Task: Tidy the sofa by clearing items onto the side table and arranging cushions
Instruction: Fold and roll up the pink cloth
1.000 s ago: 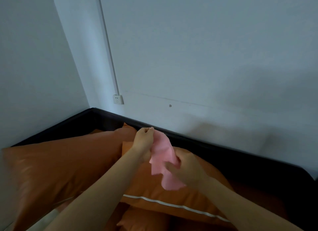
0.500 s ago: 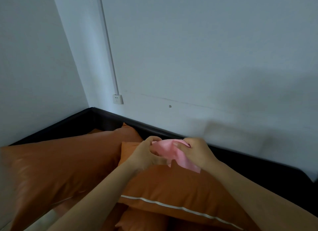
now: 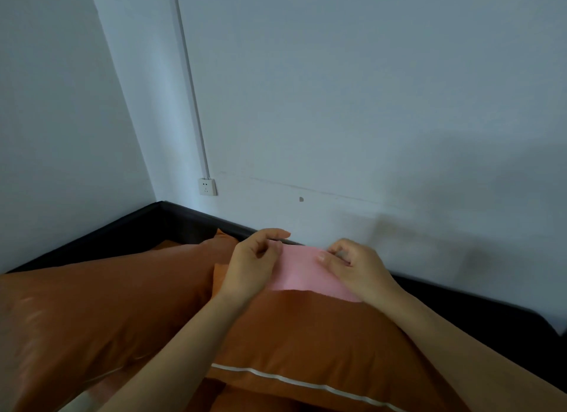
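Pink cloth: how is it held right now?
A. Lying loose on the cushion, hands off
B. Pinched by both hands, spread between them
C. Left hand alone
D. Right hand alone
B: the left hand and right hand each pinch an upper corner of the pink cloth, stretched flat between them above the orange cushion.

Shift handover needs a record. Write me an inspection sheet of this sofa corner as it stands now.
Surface: dark sofa frame running along both walls.
Job's things: pink cloth held spread flat between both hands above the piped cushion; bigger orange cushion lies to its left.
Clutter: nothing seen.
Grippers: left hand pinches the cloth's left edge; right hand pinches its right edge.
Cables: white conduit runs down the wall to the socket; no loose leads seen.
Surroundings: plain pale walls, one small dark mark; side table out of view.
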`<state>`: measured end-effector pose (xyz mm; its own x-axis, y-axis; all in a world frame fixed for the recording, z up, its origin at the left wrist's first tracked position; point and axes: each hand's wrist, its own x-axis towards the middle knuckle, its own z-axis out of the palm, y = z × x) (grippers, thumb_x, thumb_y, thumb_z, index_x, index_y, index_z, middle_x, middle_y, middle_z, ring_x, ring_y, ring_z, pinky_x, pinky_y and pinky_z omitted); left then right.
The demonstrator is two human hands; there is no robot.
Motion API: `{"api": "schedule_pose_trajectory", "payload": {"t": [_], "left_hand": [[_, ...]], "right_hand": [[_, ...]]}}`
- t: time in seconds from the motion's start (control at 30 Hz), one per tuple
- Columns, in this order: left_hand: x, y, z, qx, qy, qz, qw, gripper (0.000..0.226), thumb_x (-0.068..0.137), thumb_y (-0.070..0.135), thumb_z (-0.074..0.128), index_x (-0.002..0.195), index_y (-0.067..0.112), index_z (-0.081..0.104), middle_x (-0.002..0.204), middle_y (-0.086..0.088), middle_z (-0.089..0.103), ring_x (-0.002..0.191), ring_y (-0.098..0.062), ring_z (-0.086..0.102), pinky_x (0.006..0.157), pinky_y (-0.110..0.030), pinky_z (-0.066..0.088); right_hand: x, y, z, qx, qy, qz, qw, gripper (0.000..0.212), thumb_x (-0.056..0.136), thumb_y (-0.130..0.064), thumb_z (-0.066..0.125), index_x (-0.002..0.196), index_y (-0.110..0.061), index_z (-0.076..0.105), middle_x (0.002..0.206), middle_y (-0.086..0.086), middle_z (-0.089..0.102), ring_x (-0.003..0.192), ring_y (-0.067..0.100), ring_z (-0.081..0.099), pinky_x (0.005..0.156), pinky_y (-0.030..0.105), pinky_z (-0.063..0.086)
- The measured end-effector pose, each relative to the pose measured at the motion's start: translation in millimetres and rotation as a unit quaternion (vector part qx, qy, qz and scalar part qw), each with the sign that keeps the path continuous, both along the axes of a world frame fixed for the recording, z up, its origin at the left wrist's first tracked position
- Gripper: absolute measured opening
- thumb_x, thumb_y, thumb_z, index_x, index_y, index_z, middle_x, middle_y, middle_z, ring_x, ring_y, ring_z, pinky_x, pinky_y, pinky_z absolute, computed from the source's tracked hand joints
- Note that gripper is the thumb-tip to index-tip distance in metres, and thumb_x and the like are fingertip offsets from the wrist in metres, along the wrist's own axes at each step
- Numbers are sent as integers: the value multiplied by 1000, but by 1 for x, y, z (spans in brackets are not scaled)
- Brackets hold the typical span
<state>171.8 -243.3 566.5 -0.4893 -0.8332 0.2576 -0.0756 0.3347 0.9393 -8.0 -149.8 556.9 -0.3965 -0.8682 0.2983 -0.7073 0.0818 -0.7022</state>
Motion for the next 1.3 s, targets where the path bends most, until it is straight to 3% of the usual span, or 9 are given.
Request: {"api": "schedule_pose_trajectory", "payload": {"t": [0.17, 0.3, 0.43, 0.6, 0.8, 0.9, 1.03, 1.2, 1.3], "left_hand": [[6, 1, 9, 61, -12, 12, 998, 18, 96, 14, 56, 102, 24, 70, 103, 8, 66, 100, -11, 59, 83, -24, 48], [19, 2, 17, 126, -28, -53, 990, 34, 76, 8, 77, 106, 21, 70, 111, 1, 64, 101, -16, 62, 86, -26, 55], [32, 4, 20, 57, -97, -44, 993, 18, 79, 10, 75, 93, 21, 76, 97, 9, 70, 93, -6, 63, 78, -17, 52], [36, 7, 18, -27, -170, 3, 985, 13, 87, 22, 68, 98, 23, 75, 92, 12, 71, 86, -2, 63, 64, -5, 44], [38, 7, 22, -96, -216, -18, 971, 55, 69, 26, 84, 120, 22, 64, 116, 15, 52, 104, -7, 53, 91, -19, 47], [37, 10, 19, -196, -221, 4, 955, 47, 76, 11, 79, 120, 16, 64, 112, 9, 50, 100, -8, 51, 81, -2, 41], [34, 11, 19, -264, -153, 18, 952, 16, 83, 7, 72, 98, 12, 75, 94, 7, 60, 83, -8, 59, 75, -12, 47], [34, 13, 32, -254, -101, 23, 962, 7, 85, 16, 70, 87, 15, 77, 88, 7, 63, 80, -6, 60, 69, -10, 45], [35, 12, 32, -241, -126, 24, 962, 16, 87, 27, 68, 78, 15, 75, 90, 8, 57, 78, -4, 55, 67, -10, 42]], "right_hand": [[6, 19, 7, 15, -136, 95, 986, 23, 98, -22, 53, 118, -33, 53, 80, -13, 55, 59, 23, 68, 60, 38, 59], [9, 22, 10, -19, -202, 82, 976, 24, 95, -9, 56, 97, -28, 70, 105, -18, 65, 94, 10, 67, 85, 23, 50], [8, 26, 13, 4, -271, 43, 962, 22, 89, -8, 64, 82, -26, 76, 93, -15, 69, 92, 3, 60, 74, 18, 48], [13, 31, 12, 1, -203, 23, 979, 29, 96, -7, 53, 92, -28, 72, 101, -22, 66, 96, -15, 56, 83, 3, 41], [13, 37, 14, 27, -253, 80, 964, 42, 84, -4, 68, 121, -23, 61, 117, -5, 62, 106, 2, 60, 92, 18, 49], [12, 38, 7, 28, -75, 56, 995, 50, 83, 5, 62, 128, -17, 57, 119, -2, 47, 107, 5, 55, 101, 17, 42], [16, 36, 10, -47, 67, 33, 996, 33, 84, -1, 66, 116, -12, 67, 104, -1, 45, 93, 8, 55, 89, 14, 45], [7, 37, 17, -45, -7, 34, 998, 14, 92, -16, 59, 90, -14, 73, 96, -3, 54, 82, 11, 66, 80, 27, 51], [11, 43, 23, -47, -78, 72, 993, 38, 91, -39, 52, 80, -6, 66, 94, 3, 54, 66, 17, 70, 78, 31, 51]]}}
